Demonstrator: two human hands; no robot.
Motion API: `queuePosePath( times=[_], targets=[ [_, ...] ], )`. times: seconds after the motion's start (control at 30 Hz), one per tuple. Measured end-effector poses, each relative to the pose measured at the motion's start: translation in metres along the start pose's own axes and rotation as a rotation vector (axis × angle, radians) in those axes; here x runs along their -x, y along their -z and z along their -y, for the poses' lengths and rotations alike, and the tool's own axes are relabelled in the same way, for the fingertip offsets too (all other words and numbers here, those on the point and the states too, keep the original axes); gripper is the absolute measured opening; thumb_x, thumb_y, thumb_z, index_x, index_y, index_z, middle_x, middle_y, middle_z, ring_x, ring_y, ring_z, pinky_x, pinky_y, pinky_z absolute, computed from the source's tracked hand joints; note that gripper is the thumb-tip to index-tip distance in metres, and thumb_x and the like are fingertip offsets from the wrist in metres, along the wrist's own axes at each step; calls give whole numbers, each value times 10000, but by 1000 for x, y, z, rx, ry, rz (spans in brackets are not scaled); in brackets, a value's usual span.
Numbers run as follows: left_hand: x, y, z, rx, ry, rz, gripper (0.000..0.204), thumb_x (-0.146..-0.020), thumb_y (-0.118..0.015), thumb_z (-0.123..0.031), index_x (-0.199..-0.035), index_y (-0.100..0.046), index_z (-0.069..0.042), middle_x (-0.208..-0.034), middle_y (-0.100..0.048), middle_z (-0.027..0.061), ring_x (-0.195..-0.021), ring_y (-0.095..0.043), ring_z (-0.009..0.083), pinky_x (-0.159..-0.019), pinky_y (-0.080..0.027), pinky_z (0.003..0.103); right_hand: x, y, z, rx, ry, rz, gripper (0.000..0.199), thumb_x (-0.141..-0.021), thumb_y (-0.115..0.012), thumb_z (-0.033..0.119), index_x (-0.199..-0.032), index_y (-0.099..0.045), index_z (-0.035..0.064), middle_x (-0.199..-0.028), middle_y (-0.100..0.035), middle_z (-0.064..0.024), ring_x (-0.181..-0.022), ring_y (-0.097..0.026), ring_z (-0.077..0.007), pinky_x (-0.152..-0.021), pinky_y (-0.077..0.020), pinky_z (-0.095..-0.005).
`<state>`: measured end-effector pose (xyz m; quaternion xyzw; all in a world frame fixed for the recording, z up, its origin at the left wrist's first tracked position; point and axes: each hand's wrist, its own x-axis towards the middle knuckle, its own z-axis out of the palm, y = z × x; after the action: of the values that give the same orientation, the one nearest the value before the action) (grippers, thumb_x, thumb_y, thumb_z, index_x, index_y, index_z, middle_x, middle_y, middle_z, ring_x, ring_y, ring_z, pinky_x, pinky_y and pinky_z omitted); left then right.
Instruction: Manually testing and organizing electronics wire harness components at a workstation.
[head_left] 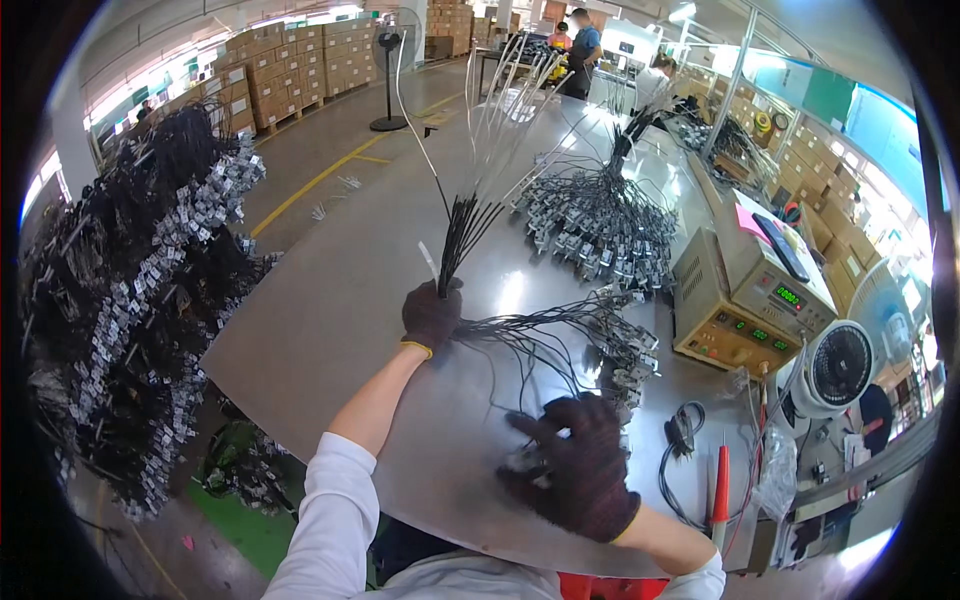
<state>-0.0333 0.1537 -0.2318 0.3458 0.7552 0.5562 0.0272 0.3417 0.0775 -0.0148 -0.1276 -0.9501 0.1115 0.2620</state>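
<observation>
My left hand (431,316), in a dark knit glove with a yellow cuff edge, is closed around a bundle of black cables (462,238). Above the fist the cables fan upward into pale, thin wire ends. On the other side they run right across the metal table (330,300) to a cluster of small silver metal parts (626,352). My right hand (582,468), gloved too, hovers low over the near part of the table with fingers spread. Beneath it, part of a cable and a metal piece are mostly hidden.
A larger heap of cables with silver ends (600,220) lies farther back. To the right stand a test instrument (750,300), a fan (838,365) and a red-handled probe (721,485). Many cables hang on the left (150,300). Carton stacks (285,70) and people are beyond.
</observation>
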Motion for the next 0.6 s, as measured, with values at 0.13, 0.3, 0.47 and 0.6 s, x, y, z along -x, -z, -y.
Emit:
queuePosePath(
  times=[0.13, 0.3, 0.47, 0.6],
  targets=[
    [5, -4, -21, 85, 142, 50, 253, -941, -667, -322, -1067, -834, -180, -922, -800, 127, -860, -776, 313, -795, -605, 428, 18, 4, 0, -78, 57, 282, 661, -753, -929, 360, -1337, -703, 148, -1104, -714, -99, -1227, -627, -314, -1125, -414, -557],
    [10, 5, -25, 121, 78, 34, 245, -962, -655, -277, -1098, -822, -158, -834, -786, 99, -776, -773, 242, -746, -598, 384, 43, 26, -40, -85, -73, -25, 708, -747, -957, 258, -1371, -659, 102, -1267, -704, -126, -1277, -618, -374, -1099, -501, -504],
    [18, 16, -52, 40, 26, 30, 239, -974, -643, -241, -1105, -815, -139, -803, -778, 90, -749, -765, 203, -728, -593, 365, 69, 14, -67, -111, -190, -47, 807, -769, -957, 250, -1458, -575, 76, -1288, -691, -164, -1276, -628, -390, -1062, -541, -492],
    [8, 11, -31, 58, 58, 19, 251, -964, -662, -278, -1110, -808, -136, -845, -782, 117, -783, -772, 267, -740, -592, 401, 81, 5, -77, -235, -321, -2, 838, -786, -951, 246, -1494, -541, 67, -1330, -675, -180, -1285, -630, -400, -1088, -528, -502]
  ],
)
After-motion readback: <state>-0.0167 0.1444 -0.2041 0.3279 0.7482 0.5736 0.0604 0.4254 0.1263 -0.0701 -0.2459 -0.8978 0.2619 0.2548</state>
